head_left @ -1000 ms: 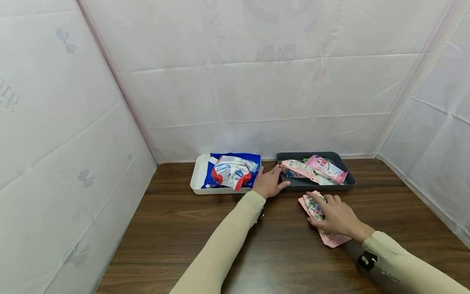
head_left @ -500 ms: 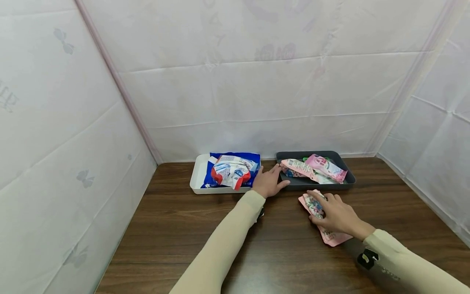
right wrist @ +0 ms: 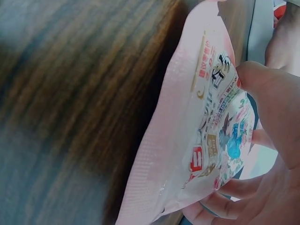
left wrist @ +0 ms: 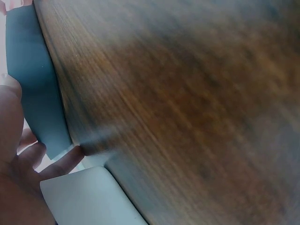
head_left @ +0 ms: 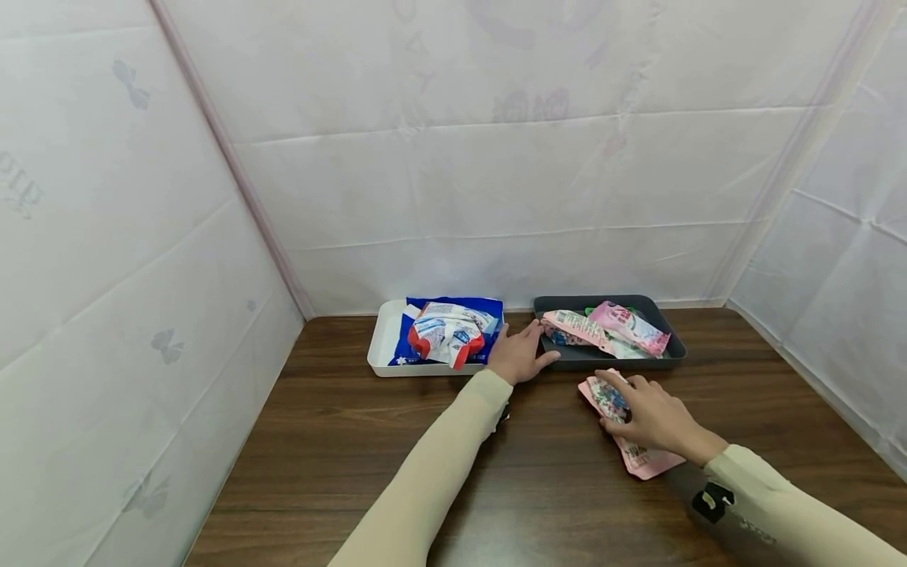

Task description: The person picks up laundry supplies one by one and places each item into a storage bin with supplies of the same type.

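Note:
My right hand (head_left: 653, 419) reaches over a flat pink snack packet (head_left: 648, 463) with a flower print, lying on the wooden table. In the right wrist view, the thumb presses one side of the pink packet (right wrist: 201, 126) and the fingers grip the other. My left hand (head_left: 516, 354) spans the gap between two trays with fingers extended. It touches the white tray's (head_left: 386, 368) right end and the dark grey tray's (head_left: 609, 365) left end. In the left wrist view, the thumb lies against the grey tray (left wrist: 35, 70), and fingers are near the white tray's corner (left wrist: 89, 192).
In the white tray, a white-and-red packet (head_left: 446, 335) lies on a blue bag (head_left: 402, 346). The grey tray holds a pink flowered packet (head_left: 575, 324), a brighter pink packet (head_left: 631, 327) and something green. White fabric walls (head_left: 460, 197) enclose the table's back and sides.
My right hand and the pink packet under it have shifted very slightly to the right. The left hand and both trays stay in place.

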The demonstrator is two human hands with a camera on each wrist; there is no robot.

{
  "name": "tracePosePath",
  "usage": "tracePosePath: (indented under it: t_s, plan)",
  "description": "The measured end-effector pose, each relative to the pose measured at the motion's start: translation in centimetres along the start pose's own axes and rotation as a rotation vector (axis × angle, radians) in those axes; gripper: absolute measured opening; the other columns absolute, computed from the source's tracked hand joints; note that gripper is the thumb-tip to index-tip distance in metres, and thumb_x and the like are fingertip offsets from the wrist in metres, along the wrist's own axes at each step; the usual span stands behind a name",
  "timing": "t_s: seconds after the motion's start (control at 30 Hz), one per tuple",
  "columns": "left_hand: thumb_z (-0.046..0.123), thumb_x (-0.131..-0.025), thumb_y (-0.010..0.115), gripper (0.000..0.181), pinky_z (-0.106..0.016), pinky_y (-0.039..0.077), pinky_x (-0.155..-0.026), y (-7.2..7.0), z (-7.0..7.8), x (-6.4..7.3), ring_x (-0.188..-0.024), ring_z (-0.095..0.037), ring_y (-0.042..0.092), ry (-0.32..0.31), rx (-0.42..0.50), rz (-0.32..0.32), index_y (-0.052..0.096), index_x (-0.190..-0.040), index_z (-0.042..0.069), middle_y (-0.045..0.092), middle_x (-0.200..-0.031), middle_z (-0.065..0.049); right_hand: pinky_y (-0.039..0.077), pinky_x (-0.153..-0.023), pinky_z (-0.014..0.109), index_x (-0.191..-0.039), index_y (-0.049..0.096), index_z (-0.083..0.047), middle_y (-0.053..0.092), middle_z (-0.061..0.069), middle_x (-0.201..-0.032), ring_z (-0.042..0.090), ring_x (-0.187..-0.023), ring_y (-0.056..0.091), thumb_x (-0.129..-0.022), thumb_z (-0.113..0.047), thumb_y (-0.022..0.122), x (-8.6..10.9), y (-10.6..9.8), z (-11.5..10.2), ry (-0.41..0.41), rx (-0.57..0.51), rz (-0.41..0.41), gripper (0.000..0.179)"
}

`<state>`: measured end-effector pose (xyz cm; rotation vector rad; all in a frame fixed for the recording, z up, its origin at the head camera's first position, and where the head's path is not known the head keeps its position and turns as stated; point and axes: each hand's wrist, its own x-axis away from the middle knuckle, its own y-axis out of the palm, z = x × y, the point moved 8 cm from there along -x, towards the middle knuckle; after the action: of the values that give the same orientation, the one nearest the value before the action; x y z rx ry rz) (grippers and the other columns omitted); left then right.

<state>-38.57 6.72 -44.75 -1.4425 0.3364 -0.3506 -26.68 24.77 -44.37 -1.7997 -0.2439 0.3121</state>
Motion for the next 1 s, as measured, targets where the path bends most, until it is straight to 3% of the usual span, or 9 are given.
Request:
tracePosePath:
  t_s: [0.47, 0.8, 1.0]
  plan:
    - [0.068, -0.102, 0.037, 0.074, -0.048, 0.016, -0.126, -0.06, 0.07, 0.04, -0.138, -0.019, 0.053, -0.007, 0.006, 0.0, 0.036, -0.161, 0.023, 0.029, -0.168, 0.005, 0.056, -0.056, 0.05, -0.154, 0.044, -0.022, 0.059, 0.029, -0.129, 0.036, -0.086, 0.068, -0.089, -0.041, 0.079, -0.09, -0.57, -0.09, -0.052, -0.015, -0.018, 0.076]
    - [0.069, -0.102, 0.037, 0.075, -0.047, 0.015, -0.127, 0.23, -0.01, 0.03, -0.138, -0.018, 0.053, -0.012, 0.003, 0.001, 0.037, -0.161, 0.023, 0.029, -0.167, 0.006, 0.044, -0.047, 0.034, -0.152, 0.048, -0.022, 0.061, 0.027, -0.129, 0.019, -0.071, 0.061, -0.089, -0.039, 0.079, -0.05, -0.83, -0.43, -0.1, 0.001, -0.06, 0.072]
    - [0.068, -0.102, 0.037, 0.075, -0.048, 0.015, -0.127, 0.18, -0.02, -0.05, -0.139, -0.018, 0.052, -0.009, -0.004, 0.004, 0.036, -0.162, 0.023, 0.028, -0.168, 0.006, 0.047, -0.05, 0.036, -0.152, 0.048, -0.022, 0.061, 0.026, -0.129, 0.022, -0.077, 0.063, -0.088, -0.039, 0.081, -0.15, -0.97, -0.51, -0.112, 0.016, -0.078, 0.074]
